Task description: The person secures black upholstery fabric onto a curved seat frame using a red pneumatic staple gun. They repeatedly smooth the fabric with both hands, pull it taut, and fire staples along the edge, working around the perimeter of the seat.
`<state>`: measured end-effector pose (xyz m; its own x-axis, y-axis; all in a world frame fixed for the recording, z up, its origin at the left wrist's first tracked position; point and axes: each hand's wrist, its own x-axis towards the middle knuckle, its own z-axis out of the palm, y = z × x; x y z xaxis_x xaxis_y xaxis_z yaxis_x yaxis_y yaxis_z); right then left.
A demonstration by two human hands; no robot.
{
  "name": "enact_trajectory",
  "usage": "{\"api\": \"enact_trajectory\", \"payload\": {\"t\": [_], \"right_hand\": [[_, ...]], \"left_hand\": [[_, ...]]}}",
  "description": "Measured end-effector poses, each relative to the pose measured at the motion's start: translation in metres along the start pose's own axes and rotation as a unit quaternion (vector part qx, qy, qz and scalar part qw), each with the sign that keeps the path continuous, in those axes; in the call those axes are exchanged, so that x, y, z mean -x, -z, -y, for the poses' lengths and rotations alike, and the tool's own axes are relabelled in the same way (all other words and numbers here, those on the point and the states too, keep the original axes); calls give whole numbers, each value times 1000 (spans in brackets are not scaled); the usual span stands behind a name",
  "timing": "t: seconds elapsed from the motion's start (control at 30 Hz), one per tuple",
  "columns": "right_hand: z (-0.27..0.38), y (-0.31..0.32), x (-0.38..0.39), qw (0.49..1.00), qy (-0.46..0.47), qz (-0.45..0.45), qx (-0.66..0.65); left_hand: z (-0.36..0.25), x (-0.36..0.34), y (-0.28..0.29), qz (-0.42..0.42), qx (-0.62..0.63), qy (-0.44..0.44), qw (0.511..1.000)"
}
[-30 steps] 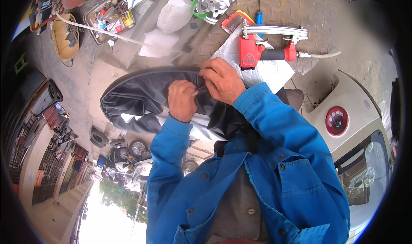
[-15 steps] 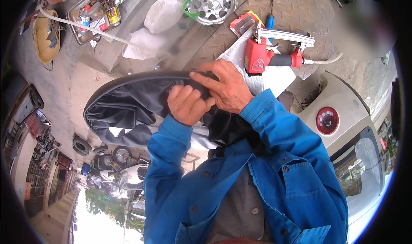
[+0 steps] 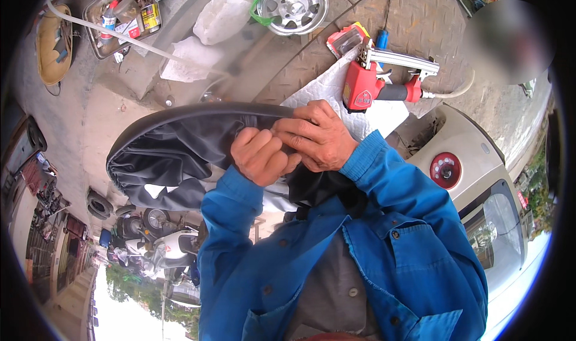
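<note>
A black seat cover (image 3: 180, 143), leather-like and folded inside out with a smooth curved rim, lies in front of my chest. It appears to be stretched over a seat, though what is under it is mostly hidden. My left hand (image 3: 261, 156) is curled closed, gripping the loose edge of the cover. Right beside it, my right hand (image 3: 321, 138) pinches the same edge near the rim, fingers bent and close to my left knuckles. Just beyond my right hand, a red pneumatic staple gun (image 3: 362, 84) rests on a white cloth (image 3: 384, 118).
A blue-handled screwdriver (image 3: 382, 40) and a small red-and-yellow package (image 3: 345, 39) lie behind the staple gun. Farther left are a silver wheel rim (image 3: 294, 8), white lumps (image 3: 222, 17) and a cluttered metal tray (image 3: 101, 48). A pale vehicle (image 3: 480, 152) stands at right.
My right hand has drawn its outstretched fingers in from the rim and now bends them on the cover's edge beside my left hand. The view has shifted slightly.
</note>
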<state>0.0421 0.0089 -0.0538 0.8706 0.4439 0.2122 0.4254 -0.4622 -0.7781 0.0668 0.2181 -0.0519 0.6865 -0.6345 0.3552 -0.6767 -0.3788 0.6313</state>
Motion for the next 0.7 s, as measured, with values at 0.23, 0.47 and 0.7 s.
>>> {"api": "enact_trajectory", "payload": {"t": [0.23,0.47,0.7], "right_hand": [[2,-11,5,1000,-4,-27,8],[8,-14,7,996,-20,-68,-49],[29,-22,18,991,-75,-96,-51]], "left_hand": [[4,5,4,-2,35,10,999],[12,5,4,-23,85,8,996],[-1,6,2,1,15,33,999]]}}
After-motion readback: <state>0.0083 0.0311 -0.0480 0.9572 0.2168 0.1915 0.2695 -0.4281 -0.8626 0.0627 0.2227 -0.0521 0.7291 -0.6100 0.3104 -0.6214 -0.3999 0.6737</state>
